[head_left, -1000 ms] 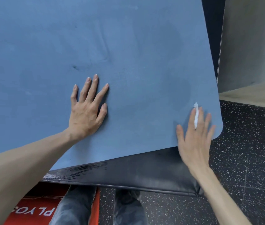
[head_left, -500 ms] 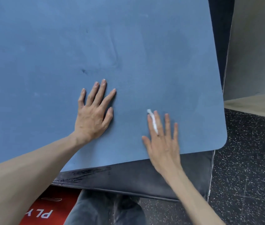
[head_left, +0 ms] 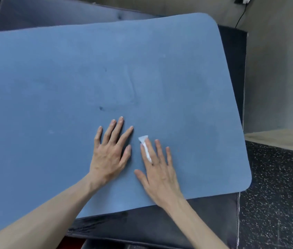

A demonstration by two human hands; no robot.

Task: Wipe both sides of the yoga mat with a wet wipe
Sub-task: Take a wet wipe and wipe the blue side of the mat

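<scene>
A blue yoga mat lies flat across a black padded platform and fills most of the view. My left hand rests palm down on it with fingers spread. Just to its right, my right hand presses a white wet wipe flat against the mat under straight fingers. Only a strip of the wipe shows, beside my index finger and past its tip; the rest is hidden under the hand. A small dark mark sits on the mat above my left hand.
The black padded platform sticks out below the mat's near edge. Black speckled rubber floor lies at the right. A grey wall rises at the right, with a cable hanging near the top. Dark pads lie behind the mat.
My right hand has slid the wipe left across the mat, from its right corner to beside my left hand. The view has tilted up, showing the mat's far edge.
</scene>
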